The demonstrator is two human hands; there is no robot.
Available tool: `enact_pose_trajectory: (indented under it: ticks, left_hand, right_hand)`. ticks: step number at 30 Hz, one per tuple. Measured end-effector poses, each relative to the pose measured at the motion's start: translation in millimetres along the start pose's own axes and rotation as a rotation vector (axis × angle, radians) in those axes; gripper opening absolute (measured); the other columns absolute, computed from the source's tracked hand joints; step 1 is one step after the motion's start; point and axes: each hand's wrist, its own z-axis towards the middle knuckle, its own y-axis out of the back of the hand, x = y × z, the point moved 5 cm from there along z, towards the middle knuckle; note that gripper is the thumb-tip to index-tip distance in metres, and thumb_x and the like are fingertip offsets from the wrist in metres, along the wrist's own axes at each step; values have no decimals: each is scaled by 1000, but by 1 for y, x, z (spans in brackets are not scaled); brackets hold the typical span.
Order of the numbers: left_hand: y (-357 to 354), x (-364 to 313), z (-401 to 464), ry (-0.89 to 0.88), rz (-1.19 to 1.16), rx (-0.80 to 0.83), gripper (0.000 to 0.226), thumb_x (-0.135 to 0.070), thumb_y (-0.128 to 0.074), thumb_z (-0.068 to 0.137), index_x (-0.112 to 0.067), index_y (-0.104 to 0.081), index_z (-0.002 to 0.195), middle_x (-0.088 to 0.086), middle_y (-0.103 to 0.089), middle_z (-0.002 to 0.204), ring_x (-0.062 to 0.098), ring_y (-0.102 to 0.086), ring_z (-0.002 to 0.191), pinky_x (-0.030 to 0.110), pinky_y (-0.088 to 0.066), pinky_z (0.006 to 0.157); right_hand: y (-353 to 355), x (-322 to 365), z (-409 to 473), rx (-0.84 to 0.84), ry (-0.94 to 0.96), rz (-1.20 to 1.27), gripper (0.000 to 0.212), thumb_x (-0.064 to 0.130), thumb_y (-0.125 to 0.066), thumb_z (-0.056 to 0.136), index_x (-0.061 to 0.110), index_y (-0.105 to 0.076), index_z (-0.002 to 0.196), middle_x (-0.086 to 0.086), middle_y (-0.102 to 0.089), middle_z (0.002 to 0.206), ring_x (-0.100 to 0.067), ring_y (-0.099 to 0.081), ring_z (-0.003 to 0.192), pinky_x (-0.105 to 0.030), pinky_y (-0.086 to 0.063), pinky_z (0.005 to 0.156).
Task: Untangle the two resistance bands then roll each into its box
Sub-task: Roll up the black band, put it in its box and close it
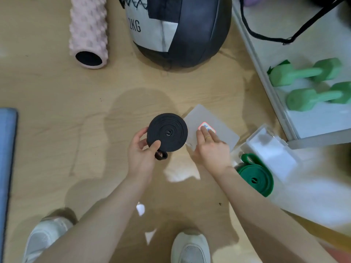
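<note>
rolled band (167, 132): black
second rolled band (256, 174): green
foam roller (88, 32): pale pink, knobbed
dumbbells (303, 73): mint green
floor (57, 114): tan woodgrain

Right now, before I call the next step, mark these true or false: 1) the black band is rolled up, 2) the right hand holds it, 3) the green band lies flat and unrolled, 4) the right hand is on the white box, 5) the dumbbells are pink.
1) True: the black band is a tight coil with a short tail loop hanging below.
2) False: the left hand grips it, thumb on the coil's face.
3) False: the green band is also coiled, lying by an open clear box.
4) True: the right hand rests its straight fingers on the flat white box.
5) False: the dumbbells are green.
</note>
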Motion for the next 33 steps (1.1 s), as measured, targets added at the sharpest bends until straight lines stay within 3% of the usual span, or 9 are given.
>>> enact_pose_trajectory:
  ticks: [3, 6, 9, 12, 14, 21, 25, 29, 33]
  left_hand:
    - [1, 12, -10, 55, -85, -30, 44, 2, -60, 84, -23, -52, 118, 10, -65, 100, 23, -58, 62, 46, -54, 81]
    - [-1, 15, -19, 101, -155, -2, 44, 4, -59, 84, -17, -50, 121, 13, -64, 92, 24, -52, 53, 40, -56, 69]
    - [-3, 16, -22, 132, -171, 15, 41, 6, -57, 85, -15, -50, 119, 16, -63, 90, 28, -48, 51, 40, -54, 61]
    - [-3, 15, -18, 136, -132, 3, 40, 6, -58, 83, -16, -51, 116, 18, -64, 93, 29, -51, 52, 38, -45, 60]
    - [0, 14, -16, 130, -100, -4, 39, 6, -58, 83, -17, -52, 114, 18, -65, 91, 31, -52, 55, 38, -44, 61]
    - [9, 6, -16, 117, -58, 17, 41, 6, -59, 83, -15, -51, 118, 20, -64, 93, 32, -53, 60, 40, -47, 63]
    - [18, -4, -17, 96, -17, 60, 40, 5, -58, 85, -16, -51, 119, 14, -64, 92, 27, -52, 56, 31, -52, 53]
    - [26, -24, -18, 33, 49, 152, 40, 3, -60, 85, -20, -54, 117, 9, -66, 87, 27, -58, 63, 43, -54, 71]
    - [16, -39, -5, 49, 91, 261, 40, 5, -59, 84, -22, -56, 114, 8, -65, 86, 28, -57, 70, 42, -54, 69]
  right_hand:
    - [5, -1, -1, -101, -12, -20, 46, 18, -28, 81, 7, -73, 85, -6, -74, 86, -20, -71, 70, -19, -42, 37]
    - [20, -4, 2, -116, -67, -50, 26, 18, -61, 58, 7, -71, 79, -1, -69, 63, -17, -60, 41, -13, -30, 34]
    - [19, -8, -3, -115, -122, 62, 31, 7, -78, 49, 1, -62, 75, -5, -52, 44, -25, -48, 30, -17, -23, 36]
    - [11, -14, -6, -30, -169, 209, 26, 11, -53, 86, -3, -53, 109, -19, -63, 77, -39, -62, 65, -31, -33, 52]
    - [9, -16, -8, -27, -147, 260, 29, 17, -42, 94, 0, -47, 117, -18, -63, 88, -40, -60, 77, -33, -31, 58]
    - [36, -28, -8, -157, -190, 502, 34, 21, -47, 95, 9, -51, 126, -19, -67, 90, -40, -61, 85, -41, -47, 70]
    - [60, -34, 1, -277, -141, 401, 35, 22, -39, 97, 10, -48, 129, -15, -64, 98, -38, -59, 81, -36, -40, 63]
    - [73, -38, 17, -372, -116, 200, 39, 8, -37, 91, 6, -51, 127, -18, -62, 101, -39, -57, 76, -33, -28, 67]
    - [64, -41, 41, -285, -187, 143, 42, 11, -42, 95, 15, -44, 136, -12, -53, 128, -33, -47, 113, -39, -29, 93]
